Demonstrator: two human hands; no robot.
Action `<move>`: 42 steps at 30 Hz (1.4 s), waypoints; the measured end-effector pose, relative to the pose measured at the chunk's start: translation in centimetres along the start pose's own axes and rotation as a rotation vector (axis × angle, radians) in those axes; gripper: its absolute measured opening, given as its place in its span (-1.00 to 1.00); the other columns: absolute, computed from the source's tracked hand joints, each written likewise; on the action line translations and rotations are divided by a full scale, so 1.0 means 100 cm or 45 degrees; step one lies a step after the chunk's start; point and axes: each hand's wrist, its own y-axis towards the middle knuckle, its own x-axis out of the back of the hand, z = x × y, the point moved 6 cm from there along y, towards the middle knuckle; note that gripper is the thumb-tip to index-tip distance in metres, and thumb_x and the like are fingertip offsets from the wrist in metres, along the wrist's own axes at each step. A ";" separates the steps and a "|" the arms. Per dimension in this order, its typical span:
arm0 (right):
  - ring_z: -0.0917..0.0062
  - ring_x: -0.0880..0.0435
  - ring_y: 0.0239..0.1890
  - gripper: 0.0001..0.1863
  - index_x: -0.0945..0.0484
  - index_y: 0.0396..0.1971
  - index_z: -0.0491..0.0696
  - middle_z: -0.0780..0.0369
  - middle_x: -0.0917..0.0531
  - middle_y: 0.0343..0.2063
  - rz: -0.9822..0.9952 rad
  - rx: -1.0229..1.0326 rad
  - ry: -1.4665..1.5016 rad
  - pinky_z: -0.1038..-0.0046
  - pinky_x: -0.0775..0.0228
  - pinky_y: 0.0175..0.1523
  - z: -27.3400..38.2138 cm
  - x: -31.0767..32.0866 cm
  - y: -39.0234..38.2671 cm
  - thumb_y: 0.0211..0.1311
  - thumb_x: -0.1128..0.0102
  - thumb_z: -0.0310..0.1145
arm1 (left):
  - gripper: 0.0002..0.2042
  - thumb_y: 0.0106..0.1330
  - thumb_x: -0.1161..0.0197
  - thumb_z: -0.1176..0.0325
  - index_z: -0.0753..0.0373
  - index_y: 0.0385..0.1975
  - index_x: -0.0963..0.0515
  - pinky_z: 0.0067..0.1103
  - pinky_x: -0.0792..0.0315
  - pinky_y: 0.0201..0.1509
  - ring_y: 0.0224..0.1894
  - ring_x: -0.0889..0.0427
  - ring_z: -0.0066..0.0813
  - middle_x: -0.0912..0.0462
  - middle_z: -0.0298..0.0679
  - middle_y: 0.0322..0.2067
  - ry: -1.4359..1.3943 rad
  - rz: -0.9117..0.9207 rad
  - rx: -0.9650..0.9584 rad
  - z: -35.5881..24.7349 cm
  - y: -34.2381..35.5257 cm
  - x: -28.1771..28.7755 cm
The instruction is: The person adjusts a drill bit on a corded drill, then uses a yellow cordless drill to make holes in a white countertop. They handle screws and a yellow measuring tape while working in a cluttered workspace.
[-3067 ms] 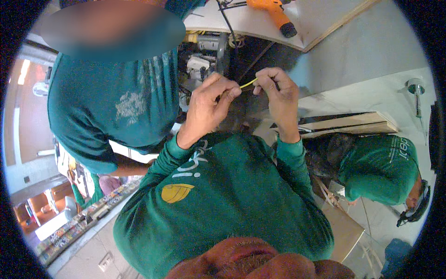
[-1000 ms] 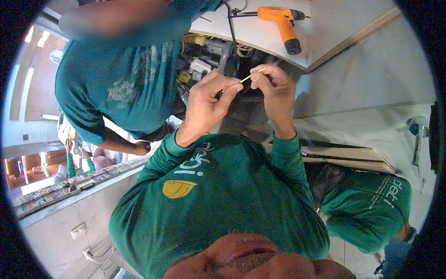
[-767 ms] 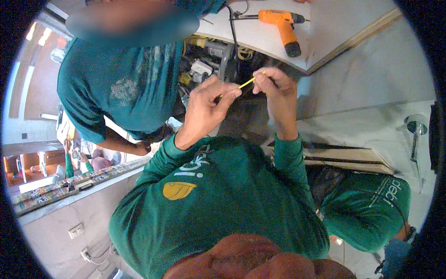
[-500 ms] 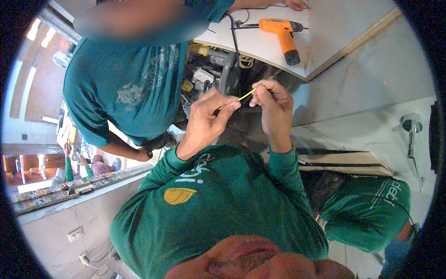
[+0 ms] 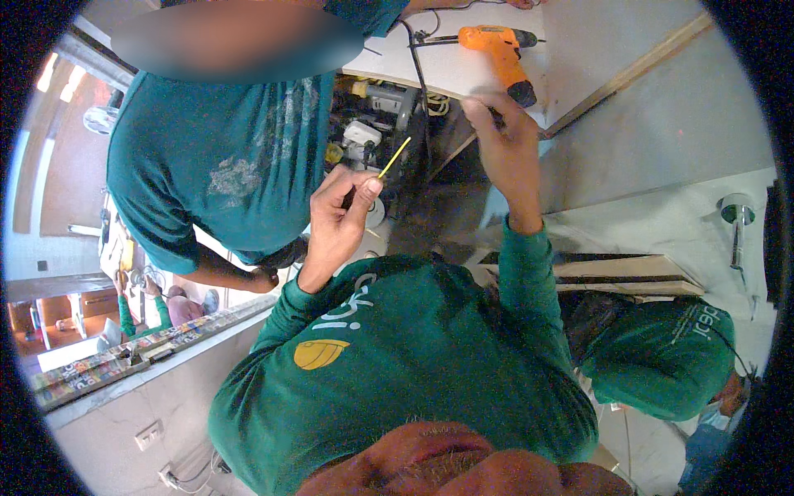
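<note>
Between the thumb and fingers of my left hand (image 5: 337, 217) a thin yellow strip (image 5: 396, 156), like a piece of wire, is pinched near its lower end. Its free end slants up to the right. Whether it is wire or a stiff stick I cannot make out. My right hand (image 5: 513, 149) is raised apart from it, just below an orange cordless drill (image 5: 495, 50). Motion smears its fingers, so whether they hold anything is unclear. The drill lies on a white board (image 5: 413, 68), its bit pointing right.
A person in a teal shirt (image 5: 240, 165) stands at the far left. Tools and a white plug-like piece (image 5: 362, 134) fill a grey crate beyond my left hand. A black cable (image 5: 420, 83) hangs off the board. At right, someone in green (image 5: 670, 355) is beside wooden pieces (image 5: 620, 271).
My right hand has let go of the yellow strip's upper end and moved up and right toward the drill. My left hand has shifted slightly left, still pinching the strip.
</note>
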 end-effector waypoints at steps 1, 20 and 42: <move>0.31 -0.70 -0.27 -0.81 -0.67 -0.34 -0.14 0.13 -0.70 -0.36 0.034 0.130 -0.128 0.32 -0.53 -0.10 0.003 -0.014 0.009 0.33 -0.26 -0.31 | -0.84 0.42 -0.36 0.34 0.32 -0.20 -0.70 -0.59 -0.31 -0.30 -0.40 -0.41 -0.58 -0.47 -0.34 -0.48 0.007 -0.007 -0.025 0.002 0.001 -0.001; 0.07 -0.78 -0.37 -0.82 -0.74 -0.46 -0.15 -0.04 -0.75 -0.43 0.226 0.525 -0.989 0.08 -0.65 -0.29 -0.067 -0.188 0.115 0.12 -0.20 -0.40 | -0.79 0.46 -0.29 0.29 0.36 -0.21 -0.65 -0.55 -0.39 -0.15 -0.29 -0.51 -0.53 -0.60 -0.27 -0.36 -0.086 0.038 0.179 0.022 -0.006 0.008; 0.20 -0.68 0.00 -0.79 -0.70 -0.23 -0.06 0.14 -0.72 -0.18 0.346 0.760 -1.015 0.08 -0.52 0.16 -0.069 -0.184 0.140 0.24 -0.12 -0.38 | -0.78 0.49 -0.27 0.31 0.36 -0.14 -0.71 -0.70 -0.37 -0.14 -0.26 -0.48 -0.74 -0.67 -0.45 -0.31 -0.378 -0.141 0.333 0.046 0.049 0.005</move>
